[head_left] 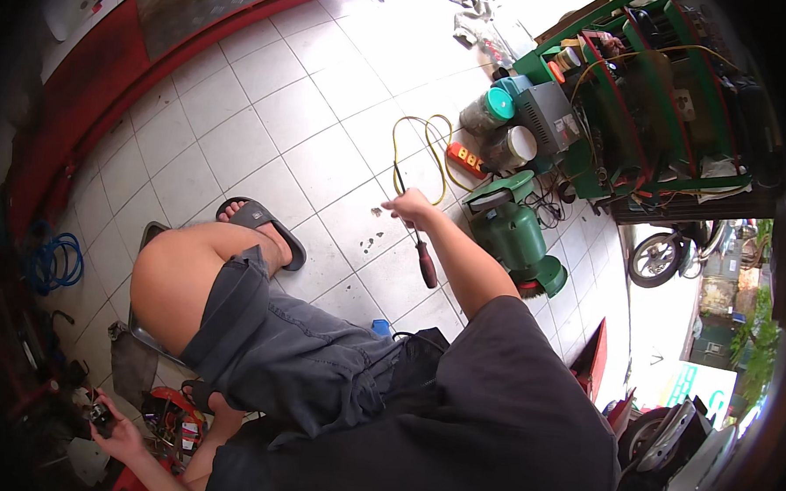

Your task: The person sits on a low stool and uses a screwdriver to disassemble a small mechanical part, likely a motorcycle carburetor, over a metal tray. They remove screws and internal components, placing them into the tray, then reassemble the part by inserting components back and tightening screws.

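Your right hand (411,208) clamps a slim, dark-red-handled screwdriver (427,266), handle below the fingers; left hand (122,435) at a silvery-black metal part (99,412), grip unclear!

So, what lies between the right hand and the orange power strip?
In the head view, a yellow cord loops over the tiled floor between the right hand and the orange power strip.

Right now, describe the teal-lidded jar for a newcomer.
Find the green rack at upper right. Left of it, by a grey box, is the jar, near the orange power strip. Its teal lid sets it apart from the white-lidded jar beside it.
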`<state>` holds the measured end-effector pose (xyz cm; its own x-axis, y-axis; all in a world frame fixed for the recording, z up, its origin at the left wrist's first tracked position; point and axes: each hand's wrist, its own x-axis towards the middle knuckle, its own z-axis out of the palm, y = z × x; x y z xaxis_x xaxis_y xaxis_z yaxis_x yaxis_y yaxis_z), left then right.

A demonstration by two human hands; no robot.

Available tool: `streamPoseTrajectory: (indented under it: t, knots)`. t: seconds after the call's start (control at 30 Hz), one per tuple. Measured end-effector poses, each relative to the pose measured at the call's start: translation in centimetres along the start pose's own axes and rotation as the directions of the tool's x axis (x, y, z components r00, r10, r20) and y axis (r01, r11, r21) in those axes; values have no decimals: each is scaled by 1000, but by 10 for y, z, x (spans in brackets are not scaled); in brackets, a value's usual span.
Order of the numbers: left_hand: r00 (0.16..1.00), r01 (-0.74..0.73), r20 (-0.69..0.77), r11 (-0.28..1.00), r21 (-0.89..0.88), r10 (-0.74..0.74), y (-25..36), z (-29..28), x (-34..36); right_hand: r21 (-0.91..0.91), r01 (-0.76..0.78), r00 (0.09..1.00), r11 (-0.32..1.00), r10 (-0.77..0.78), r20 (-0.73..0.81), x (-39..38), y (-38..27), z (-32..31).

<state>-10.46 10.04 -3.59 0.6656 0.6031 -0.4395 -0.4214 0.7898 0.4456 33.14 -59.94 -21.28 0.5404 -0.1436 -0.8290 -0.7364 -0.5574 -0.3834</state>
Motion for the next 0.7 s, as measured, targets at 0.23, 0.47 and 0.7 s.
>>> streamPoseTrajectory:
  t: [0.23, 0.47, 0.7]
  knots:
    - [974, -40, -222, 999, 33, 47, -38, 37, -32, -364, 189, 954, 912, -258, -152, 49, 103, 107]
    - [974, -27, -222, 998, 54, 38, -68, 57, -51, -394, 192, 944, 899, -279, -178, 59, 91, 132]
    - [969, -50, -239, 996, 78, 67, -91, 52, -63, -414, 259, 917, 873, -357, -179, 68, 86, 135]
